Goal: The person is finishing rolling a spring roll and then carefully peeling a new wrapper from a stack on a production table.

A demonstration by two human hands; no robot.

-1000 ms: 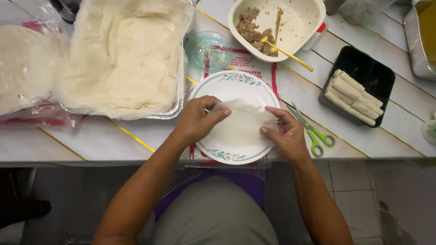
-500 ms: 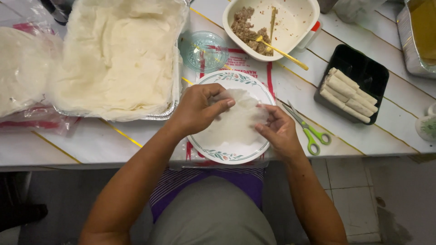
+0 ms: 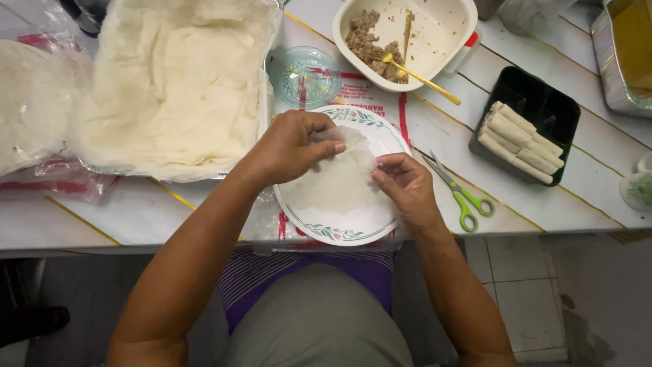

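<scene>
A thin, translucent wrapper sheet lies on a white plate with a floral rim, at the table's near edge. My left hand pinches the sheet's upper left edge. My right hand pinches its right edge. Both hands rest over the plate.
A foil tray of stacked wrappers sits at the left, beside a plastic bag of more wrappers. A white tub of minced filling with a yellow fork, a small glass dish, green-handled scissors and a black tray of finished rolls surround the plate.
The hands have shifted up on the plate. The wrapper's top edge is lifted and bunched between the fingers instead of lying flat.
</scene>
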